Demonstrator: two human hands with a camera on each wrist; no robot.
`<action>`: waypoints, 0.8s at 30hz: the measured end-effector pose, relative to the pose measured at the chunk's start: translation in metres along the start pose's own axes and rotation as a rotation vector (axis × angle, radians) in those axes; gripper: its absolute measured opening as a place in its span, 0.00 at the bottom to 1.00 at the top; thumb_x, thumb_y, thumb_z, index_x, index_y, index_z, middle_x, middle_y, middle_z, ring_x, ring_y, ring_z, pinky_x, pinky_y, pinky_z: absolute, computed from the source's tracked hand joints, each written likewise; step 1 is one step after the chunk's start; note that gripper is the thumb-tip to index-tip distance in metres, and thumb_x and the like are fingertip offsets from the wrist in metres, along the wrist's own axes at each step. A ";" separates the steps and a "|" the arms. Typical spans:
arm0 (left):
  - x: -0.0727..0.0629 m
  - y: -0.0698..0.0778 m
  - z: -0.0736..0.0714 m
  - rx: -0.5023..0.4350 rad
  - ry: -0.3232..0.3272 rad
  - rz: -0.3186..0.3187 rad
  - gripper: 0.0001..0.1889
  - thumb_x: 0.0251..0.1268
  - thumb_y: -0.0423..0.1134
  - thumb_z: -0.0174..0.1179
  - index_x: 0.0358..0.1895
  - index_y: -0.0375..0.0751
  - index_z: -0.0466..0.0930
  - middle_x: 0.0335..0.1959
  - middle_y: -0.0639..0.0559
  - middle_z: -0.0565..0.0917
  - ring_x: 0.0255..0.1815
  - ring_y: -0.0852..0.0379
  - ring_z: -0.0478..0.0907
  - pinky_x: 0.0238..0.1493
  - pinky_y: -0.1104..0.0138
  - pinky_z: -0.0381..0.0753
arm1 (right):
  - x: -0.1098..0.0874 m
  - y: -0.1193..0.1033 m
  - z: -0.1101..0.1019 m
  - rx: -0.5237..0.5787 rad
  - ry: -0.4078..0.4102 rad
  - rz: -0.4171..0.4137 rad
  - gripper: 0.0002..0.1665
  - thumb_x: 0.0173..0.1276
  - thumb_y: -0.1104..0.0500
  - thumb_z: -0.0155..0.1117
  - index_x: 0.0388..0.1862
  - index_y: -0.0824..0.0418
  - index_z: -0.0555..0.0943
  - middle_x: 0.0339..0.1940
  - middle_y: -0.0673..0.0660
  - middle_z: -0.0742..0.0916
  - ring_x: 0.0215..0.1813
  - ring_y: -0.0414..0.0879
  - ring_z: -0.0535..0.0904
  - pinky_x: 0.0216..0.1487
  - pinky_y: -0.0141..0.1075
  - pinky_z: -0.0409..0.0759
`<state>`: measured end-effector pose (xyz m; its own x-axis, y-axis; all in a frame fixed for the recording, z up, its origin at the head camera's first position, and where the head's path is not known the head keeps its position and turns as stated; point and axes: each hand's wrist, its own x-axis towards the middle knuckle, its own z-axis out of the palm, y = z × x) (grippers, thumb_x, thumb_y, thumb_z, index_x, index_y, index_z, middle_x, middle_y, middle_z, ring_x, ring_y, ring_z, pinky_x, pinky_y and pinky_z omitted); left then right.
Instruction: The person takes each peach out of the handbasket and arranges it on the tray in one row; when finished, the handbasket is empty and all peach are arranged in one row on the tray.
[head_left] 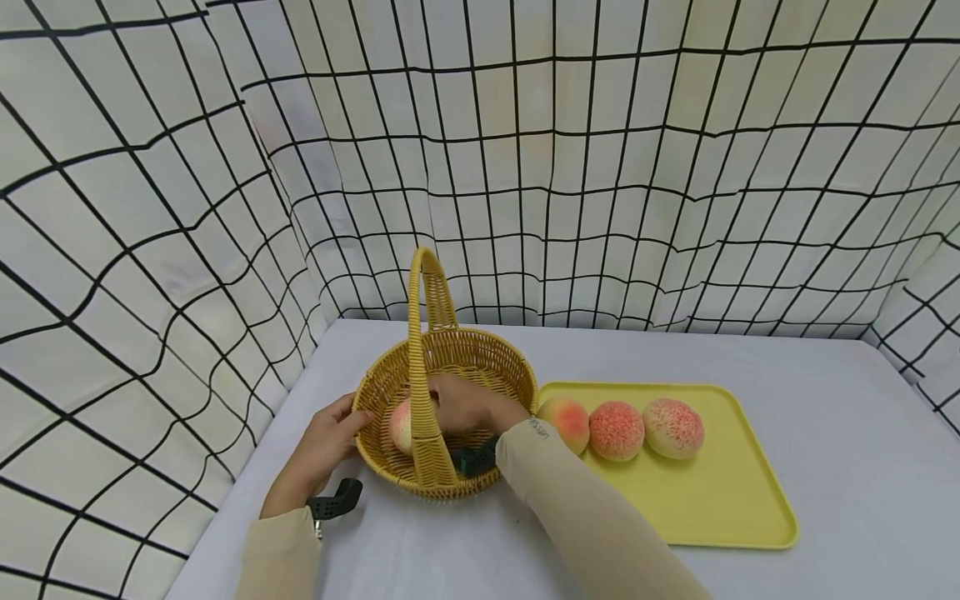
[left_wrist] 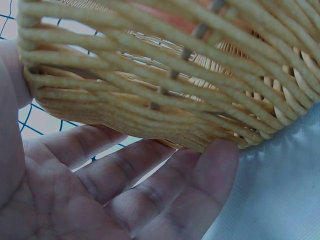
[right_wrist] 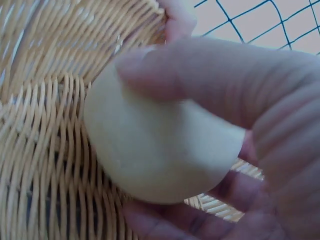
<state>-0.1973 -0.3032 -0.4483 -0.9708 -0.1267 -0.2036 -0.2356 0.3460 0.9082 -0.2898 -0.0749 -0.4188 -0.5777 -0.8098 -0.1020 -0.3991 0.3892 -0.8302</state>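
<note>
A yellow wicker basket [head_left: 517,371] with a tall arched handle stands on the white table. My left hand [head_left: 326,446] grips its left rim, the thumb over the edge; in the left wrist view the fingers [left_wrist: 145,180] lie against the outside of the woven wall. Inside the basket my right hand [head_left: 465,404] holds a pale peach [right_wrist: 160,145], with the thumb on top and the fingers curled beneath. The handle partly covers this peach in the head view, where its pink and cream side shows.
To the right of the basket lies a yellow tray [head_left: 720,508]. Three pinkish peaches [head_left: 617,431] sit in a row along its back left part. White walls with black netting [head_left: 555,192] enclose the table at the back and sides.
</note>
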 end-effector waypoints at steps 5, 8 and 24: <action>0.000 0.000 0.000 -0.002 -0.001 0.001 0.29 0.81 0.40 0.49 0.80 0.35 0.62 0.72 0.31 0.72 0.61 0.42 0.81 0.53 0.54 0.87 | -0.006 -0.001 -0.006 0.047 0.050 0.000 0.16 0.65 0.63 0.72 0.50 0.57 0.82 0.42 0.51 0.83 0.39 0.42 0.75 0.39 0.33 0.77; 0.000 0.000 0.000 -0.004 -0.004 0.001 0.29 0.81 0.40 0.49 0.79 0.35 0.62 0.71 0.31 0.73 0.60 0.44 0.82 0.53 0.55 0.87 | -0.010 0.000 -0.010 0.089 0.072 0.013 0.25 0.60 0.64 0.75 0.58 0.56 0.82 0.46 0.51 0.84 0.40 0.44 0.78 0.39 0.34 0.79; 0.000 -0.001 -0.001 -0.020 -0.014 -0.004 0.29 0.82 0.41 0.50 0.80 0.36 0.61 0.70 0.32 0.74 0.56 0.47 0.82 0.50 0.57 0.88 | -0.038 -0.002 -0.029 0.070 0.177 0.082 0.42 0.55 0.53 0.84 0.69 0.49 0.79 0.55 0.49 0.83 0.47 0.46 0.82 0.43 0.39 0.85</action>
<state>-0.1971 -0.3042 -0.4491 -0.9706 -0.1146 -0.2119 -0.2383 0.3270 0.9145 -0.2876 -0.0326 -0.3970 -0.7244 -0.6849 -0.0780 -0.2987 0.4139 -0.8599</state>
